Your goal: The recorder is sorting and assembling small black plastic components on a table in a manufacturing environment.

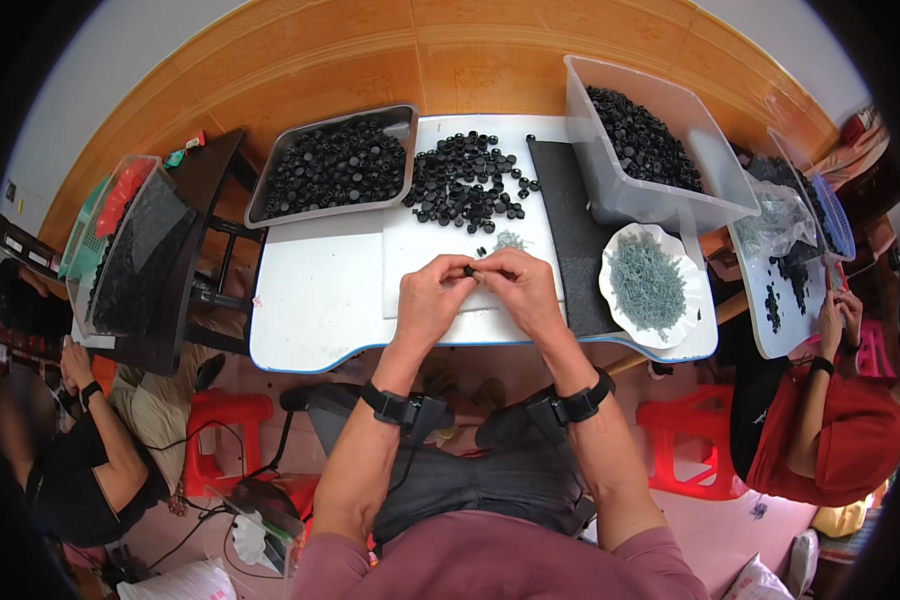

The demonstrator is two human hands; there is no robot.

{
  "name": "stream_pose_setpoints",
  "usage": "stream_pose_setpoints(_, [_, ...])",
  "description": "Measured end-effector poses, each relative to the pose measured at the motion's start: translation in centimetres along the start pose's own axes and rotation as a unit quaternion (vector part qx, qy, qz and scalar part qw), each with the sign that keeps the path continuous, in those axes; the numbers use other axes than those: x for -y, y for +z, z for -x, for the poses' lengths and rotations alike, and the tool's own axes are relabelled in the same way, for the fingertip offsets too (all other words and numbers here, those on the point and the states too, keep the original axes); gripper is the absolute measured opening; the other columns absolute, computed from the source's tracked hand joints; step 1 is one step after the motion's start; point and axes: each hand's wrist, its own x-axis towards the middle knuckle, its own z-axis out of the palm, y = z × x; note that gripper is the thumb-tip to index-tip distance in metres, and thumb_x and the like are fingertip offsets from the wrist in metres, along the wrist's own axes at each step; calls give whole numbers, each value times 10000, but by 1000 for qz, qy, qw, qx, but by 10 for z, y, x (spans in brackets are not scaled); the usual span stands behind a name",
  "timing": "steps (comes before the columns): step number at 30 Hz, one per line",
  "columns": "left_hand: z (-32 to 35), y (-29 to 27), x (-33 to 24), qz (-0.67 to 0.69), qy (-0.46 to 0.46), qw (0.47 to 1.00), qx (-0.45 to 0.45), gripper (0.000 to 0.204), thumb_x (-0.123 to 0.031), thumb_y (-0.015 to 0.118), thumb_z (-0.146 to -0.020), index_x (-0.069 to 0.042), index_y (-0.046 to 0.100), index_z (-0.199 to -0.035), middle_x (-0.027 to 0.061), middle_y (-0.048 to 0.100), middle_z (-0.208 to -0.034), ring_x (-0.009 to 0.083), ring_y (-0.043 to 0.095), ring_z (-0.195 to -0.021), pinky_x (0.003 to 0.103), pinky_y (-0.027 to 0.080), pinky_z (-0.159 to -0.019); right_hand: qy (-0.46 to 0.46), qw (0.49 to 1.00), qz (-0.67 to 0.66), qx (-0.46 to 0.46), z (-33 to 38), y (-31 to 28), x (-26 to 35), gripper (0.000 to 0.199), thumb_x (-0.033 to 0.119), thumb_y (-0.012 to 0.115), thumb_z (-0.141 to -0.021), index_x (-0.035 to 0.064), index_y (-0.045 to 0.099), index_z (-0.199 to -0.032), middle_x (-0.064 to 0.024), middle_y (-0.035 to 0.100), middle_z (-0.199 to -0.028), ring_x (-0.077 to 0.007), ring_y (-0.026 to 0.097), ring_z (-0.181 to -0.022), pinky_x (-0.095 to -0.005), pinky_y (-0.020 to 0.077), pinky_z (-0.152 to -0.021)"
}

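Note:
My left hand (432,302) and my right hand (525,290) meet fingertip to fingertip over the white board (410,262) at the table's front. Between the left thumb and forefinger is a small black cap (469,270). The right fingers are pinched together against it, and whatever they hold is hidden. Just beyond the hands lie a loose black cap and a small heap of pale, thin pins (511,241). Farther back on the board spreads a pile of round black caps (467,180).
A metal tray (260,213) of black caps stands at the back left, a clear plastic bin (670,200) of them at the back right. A white scalloped plate (610,285) holds many pale pins beside a black mat (570,230). People sit working at tables on both sides.

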Motion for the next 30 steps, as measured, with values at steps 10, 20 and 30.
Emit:
stream_pose_setpoints(10, [-1,-9,0,112,-84,989,36,335,-157,805,-892,34,741,-1160,153,794,-1021,168,762,-943,285,592,-839,-39,999,20,22,1,-1,2,228,-59,670,-875,20,794,-1050,-118,749,-932,-207,716,-845,-304,554,-759])
stream_pose_setpoints(20, [-2,-11,-1,168,-105,979,51,280,-119,792,-896,36,749,-1125,106,789,-1018,128,738,-932,252,570,-818,-90,995,19,24,2,-2,-1,275,-94,605,-870,11,787,-1048,-121,743,-970,-200,709,-841,-299,551,-757])
stream_pose_setpoints(30, [1,-5,0,109,-80,991,13,244,-132,787,-887,5,756,-1087,89,781,-916,116,710,-821,262,556,-781,-3,997,-36,-66,4,0,2,196,-41,615,-934,-15,772,-1049,-91,706,-905,-116,644,-701,-249,497,-623])
